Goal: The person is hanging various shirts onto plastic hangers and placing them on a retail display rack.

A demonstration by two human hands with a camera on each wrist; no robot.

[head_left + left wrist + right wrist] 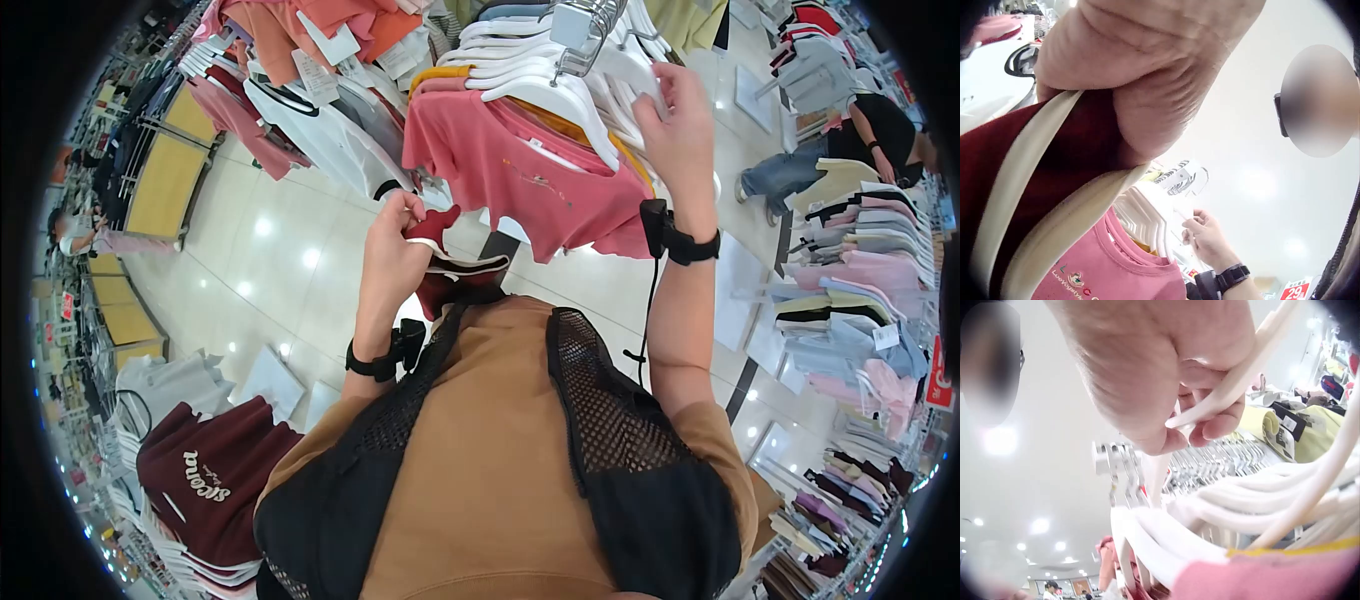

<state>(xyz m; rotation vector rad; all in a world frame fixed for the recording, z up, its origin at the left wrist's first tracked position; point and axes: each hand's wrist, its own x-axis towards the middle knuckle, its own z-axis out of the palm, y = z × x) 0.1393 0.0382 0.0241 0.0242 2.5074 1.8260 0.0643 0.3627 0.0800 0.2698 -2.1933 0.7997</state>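
Left hand [393,258] pinches garment [436,226] (cream-trimmed) between thumb and fingers — right hand [682,140] grips hanger [1227,394].

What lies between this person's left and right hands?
In the head view, the pink shirt on its white hanger hangs between the left hand and the right hand.

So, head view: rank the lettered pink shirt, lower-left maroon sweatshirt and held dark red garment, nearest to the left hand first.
1. Dark red garment: in the left hand.
2. Pink shirt: hanging ahead, to the right.
3. Maroon sweatshirt: lower left.
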